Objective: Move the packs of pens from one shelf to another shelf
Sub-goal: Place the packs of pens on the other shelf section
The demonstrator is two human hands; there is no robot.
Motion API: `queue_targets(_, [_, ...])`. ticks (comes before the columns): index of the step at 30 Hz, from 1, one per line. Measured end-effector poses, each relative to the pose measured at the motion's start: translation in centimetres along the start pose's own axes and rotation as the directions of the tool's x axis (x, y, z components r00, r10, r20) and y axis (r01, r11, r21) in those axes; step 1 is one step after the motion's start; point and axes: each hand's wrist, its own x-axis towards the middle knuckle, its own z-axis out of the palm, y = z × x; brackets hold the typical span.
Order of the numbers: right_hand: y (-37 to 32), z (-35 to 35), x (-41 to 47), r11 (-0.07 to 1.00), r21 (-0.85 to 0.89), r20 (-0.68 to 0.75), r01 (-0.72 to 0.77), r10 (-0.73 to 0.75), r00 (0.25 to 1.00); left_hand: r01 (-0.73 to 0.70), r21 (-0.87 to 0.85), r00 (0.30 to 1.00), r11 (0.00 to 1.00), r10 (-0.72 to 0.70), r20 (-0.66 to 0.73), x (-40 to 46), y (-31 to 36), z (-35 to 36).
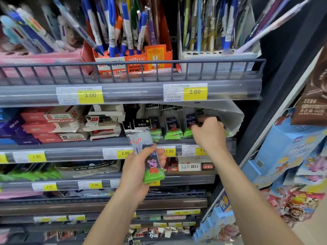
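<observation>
Left hand gripping pen packs, "miffy MECHANICAL PENCIL" box above

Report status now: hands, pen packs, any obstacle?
Left hand holds pen packs. Right hand grips another on the shelf. Upper shelf overhangs closely.

The orange pencil box on the top shelf reads "miffy", "MECHANICAL PENCIL" and "0.7mm". Two yellow price tags below it read "3.00". The next rail's tags read "1.00", "2.00" and "11.00". A white box shows "1120".
</observation>
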Motion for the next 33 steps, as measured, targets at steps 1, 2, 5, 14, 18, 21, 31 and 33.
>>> queue_targets(1, [-0.1,0.1,-0.1,0.998,-0.066,-0.005,0.022,-0.022,1.000,-0.001,0.003,1.000,1.000,0.001,-0.005,0.0,0.1,0.0])
queue_targets(2, [-0.2,0.2,-0.1,0.992,-0.122,-0.010,0.037,-0.038,0.999,0.000,0.002,1.000,1.000,0.000,-0.006,0.0,0.2,0.0])
queue_targets(5, [-0.3,0.3,-0.2,0.971,-0.229,-0.009,0.072,-0.076,0.997,0.009,-0.018,1.000,1.000,-0.008,0.005,-0.1,0.7,0.5])
queue_targets(14, [0.2,-0.6,-1.2,0.971,-0.192,-0.035,0.140,-0.150,0.988,0.029,-0.069,0.999,0.997,-0.026,0.040,0.2,1.2,2.5])
queue_targets(18, [0.8,-1.5,-5.7,0.932,0.343,0.144,0.119,-0.178,0.973,0.027,0.009,0.993,1.000,-0.028,0.113,0.6,1.1,3.9])
queue_targets(21, [1.5,-1.5,-8.6,0.851,0.525,0.297,0.003,-0.187,0.936,0.005,0.047,0.990,0.999,-0.012,0.140,0.9,0.7,5.2])
queue_targets(31, [3.5,-2.9,-8.7,0.806,0.580,0.222,-0.118,-0.018,0.975,0.019,0.148,0.987,0.989,-0.042,0.157,1.3,-1.0,7.1])
queue_targets(33, [3.9,-3.0,-8.5,0.795,0.594,0.203,-0.123,0.000,0.979,0.013,0.181,0.990,0.983,-0.038,0.139,1.2,-1.2,7.1])
